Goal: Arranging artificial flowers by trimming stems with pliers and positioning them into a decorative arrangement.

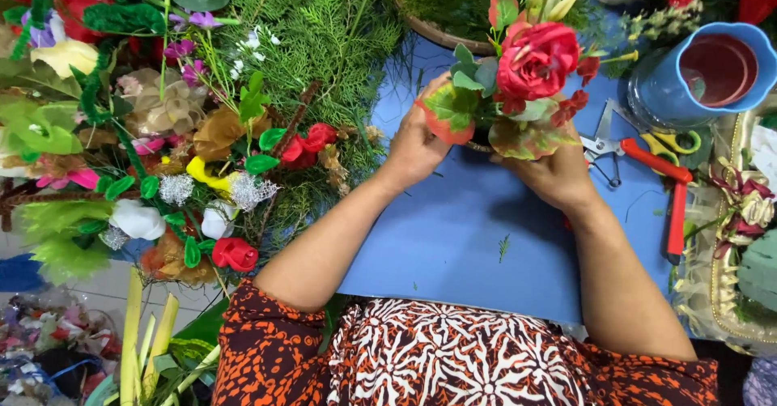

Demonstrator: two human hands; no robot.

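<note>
Both of my hands hold a small flower arrangement (518,90) over a blue sheet (453,236). A big red artificial rose (537,58) tops it, ringed by grey-green and red-edged leaves (449,110). My left hand (414,143) grips the left side under a red-edged leaf. On the right, my right hand (554,171) cups the base from below. The container under the leaves is mostly hidden.
A pile of artificial flowers, ferns and ribbons (202,131) fills the left. Pliers with red handles (660,183) and yellow-handled scissors (676,140) lie to the right, near a blue pot (700,74). A round basket of greenery (453,9) sits behind.
</note>
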